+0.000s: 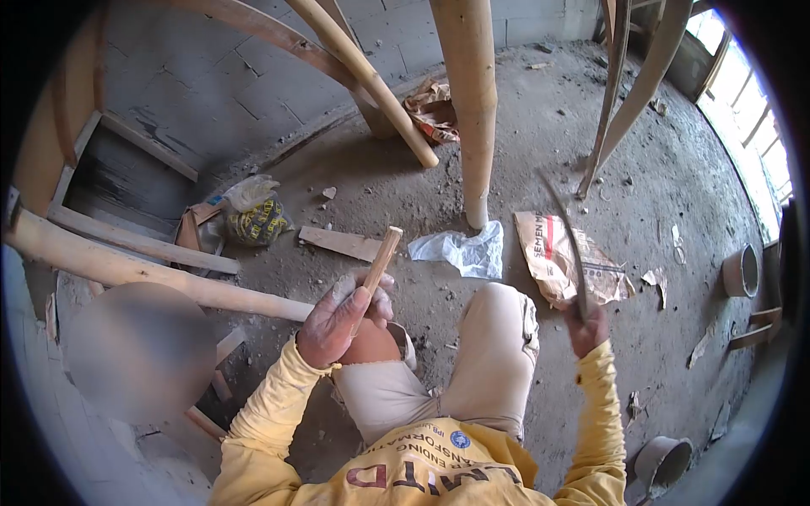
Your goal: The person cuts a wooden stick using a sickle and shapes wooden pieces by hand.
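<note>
My left hand [331, 325] is closed around a short split wooden stick [384, 258], whose upper end points up and away from me. Its lower end is partly hidden by my fingers and thumb. Out to the right, my right hand [586, 331] grips a machete [570, 229] by the handle. The long, thin, dark blade is raised away from me, slightly curved and apart from the stick. Behind the blade, a torn paper cement bag [540, 253] lies on the ground. My fingers cover the machete's handle.
A thick upright pole [472, 110] stands ahead, with white plastic [472, 253] at its foot. Leaning poles [371, 80], a flat board [342, 243] and a filled plastic bag [257, 221] lie left. Two buckets [741, 271] [662, 462] stand right. A blurred patch covers the left.
</note>
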Available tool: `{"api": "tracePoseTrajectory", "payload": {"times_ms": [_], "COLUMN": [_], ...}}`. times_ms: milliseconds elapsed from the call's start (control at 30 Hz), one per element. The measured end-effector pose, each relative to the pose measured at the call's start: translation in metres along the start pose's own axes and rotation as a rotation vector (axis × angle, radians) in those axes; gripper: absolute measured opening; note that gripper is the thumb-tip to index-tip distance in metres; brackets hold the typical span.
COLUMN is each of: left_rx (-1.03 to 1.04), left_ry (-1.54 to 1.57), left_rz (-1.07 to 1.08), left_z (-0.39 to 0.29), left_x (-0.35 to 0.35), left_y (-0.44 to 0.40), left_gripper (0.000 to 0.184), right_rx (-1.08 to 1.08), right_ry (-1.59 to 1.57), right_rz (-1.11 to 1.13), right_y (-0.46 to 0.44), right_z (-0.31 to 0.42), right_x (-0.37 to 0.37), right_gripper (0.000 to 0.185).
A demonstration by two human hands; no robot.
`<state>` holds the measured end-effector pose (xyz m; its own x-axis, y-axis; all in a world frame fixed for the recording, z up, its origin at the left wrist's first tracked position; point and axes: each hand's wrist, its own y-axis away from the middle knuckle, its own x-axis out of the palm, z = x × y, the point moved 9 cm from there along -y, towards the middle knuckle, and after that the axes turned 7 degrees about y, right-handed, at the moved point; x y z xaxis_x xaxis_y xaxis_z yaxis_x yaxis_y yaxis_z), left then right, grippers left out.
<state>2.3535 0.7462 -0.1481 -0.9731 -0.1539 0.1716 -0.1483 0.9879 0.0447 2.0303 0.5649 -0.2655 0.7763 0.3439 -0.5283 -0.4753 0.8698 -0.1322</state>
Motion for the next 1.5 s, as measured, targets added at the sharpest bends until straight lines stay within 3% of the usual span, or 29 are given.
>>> {"api": "tracePoseTrajectory", "payload": {"times_ms": [33,167,200,267,333,400,433,500,567,600,667,733,800,867,933,1000,1033,1100,1133,1200,1233,1333,1367,1400,1467,1500], "left_rx": [-0.014,-0.044,-0.046,-0.042,-0.06,-0.072,-0.077,-0.085,-0.288,-0.291,-0.497,-0.518,-0.649,-0.662,-0.374,-0.277,-0.138,0.095,0.092,0.231,0.319,0.43,0.426,0.418,0.379,0.166], "left_ry": [-0.035,-0.136,-0.133,-0.168,-0.231,-0.293,-0.325,-0.349,0.058,0.067,0.574,0.62,0.855,0.878,0.875,0.844,0.727,0.497,0.498,-0.013,-0.09,-0.054,-0.305,-0.297,-0.233,-0.127], "left_rz": [-0.024,-0.036,-0.034,0.013,-0.008,-0.033,-0.024,-0.03,0.023,0.012,0.021,0.003,-0.005,0.04,-0.048,-0.165,-0.278,-0.431,-0.433,-0.428,-0.397,-0.29,-0.241,-0.227,-0.133,-0.087], "left_z": [0.003,0.009,0.012,0.019,0.018,0.016,0.015,0.014,0.03,0.029,0.042,0.048,0.059,0.058,0.048,0.057,0.051,0.046,0.049,0.029,0.018,0.016,0.017,0.021,0.022,0.034], "left_x": [-0.001,0.011,0.011,0.013,0.015,0.013,0.013,0.008,0.008,0.006,0.02,0.023,0.035,0.042,0.028,0.009,-0.004,-0.027,-0.029,-0.028,-0.017,0.01,0.015,0.019,0.037,0.034], "left_y": [-0.003,-0.004,-0.003,-0.002,-0.004,-0.007,-0.008,-0.01,-0.01,-0.01,-0.007,-0.009,0.0,0.01,0.004,-0.003,-0.008,-0.012,-0.012,-0.011,-0.013,-0.006,-0.002,0.001,0.004,0.007], "left_gripper": [0.044,0.041,0.041,0.04,0.041,0.042,0.044,0.046,0.047,0.047,0.047,0.043,0.042,0.037,0.03,0.03,0.029,0.026,0.026,0.023,0.021,0.019,0.022,0.022,0.027,0.028], "right_rx": [0.226,0.063,0.126,0.006,-0.024,-0.134,-0.227,-0.325,-0.461,-0.459,-0.422,-0.419,-0.357,-0.305,-0.12,-0.06,-0.004,0.113,0.232,0.333,0.361,0.481,0.49,0.505,0.536,0.528], "right_ry": [-0.263,-0.301,-0.51,-0.583,-0.747,-0.64,-0.514,-0.434,-0.288,-0.289,-0.198,-0.18,-0.154,-0.183,-0.057,-0.273,-0.539,-0.508,-0.524,-0.55,-0.615,-0.814,-0.814,-0.855,-0.892,-0.905], "right_rz": [0.091,0.235,0.266,0.333,0.334,0.327,0.222,0.135,0.041,0.056,0.034,0.002,-0.189,-0.254,-0.068,0.029,0.084,0.244,0.316,0.389,0.382,0.387,0.373,0.34,0.291,0.298], "right_y": [0.0,-0.028,-0.033,-0.046,-0.054,-0.062,-0.065,-0.07,-0.072,-0.075,-0.082,-0.09,-0.099,-0.115,-0.117,-0.106,-0.094,-0.068,-0.052,-0.028,-0.018,-0.008,-0.01,-0.012,-0.014,-0.016], "right_z": [0.006,0.104,0.129,0.164,0.183,0.203,0.208,0.21,0.216,0.215,0.21,0.208,0.196,0.181,0.177,0.136,0.13,0.127,0.123,0.123,0.12,0.127,0.129,0.129,0.124,0.125], "right_x": [0.021,0.055,0.067,0.085,0.099,0.103,0.099,0.097,0.092,0.095,0.099,0.101,0.09,0.079,0.072,0.099,0.111,0.124,0.133,0.147,0.157,0.174,0.175,0.174,0.165,0.161], "right_gripper": [0.01,0.038,0.045,0.049,0.048,0.035,0.029,0.027,0.018,0.018,0.016,0.013,0.011,0.021,0.022,0.03,0.033,0.041,0.044,0.048,0.049,0.042,0.042,0.039,0.036,0.034]}}
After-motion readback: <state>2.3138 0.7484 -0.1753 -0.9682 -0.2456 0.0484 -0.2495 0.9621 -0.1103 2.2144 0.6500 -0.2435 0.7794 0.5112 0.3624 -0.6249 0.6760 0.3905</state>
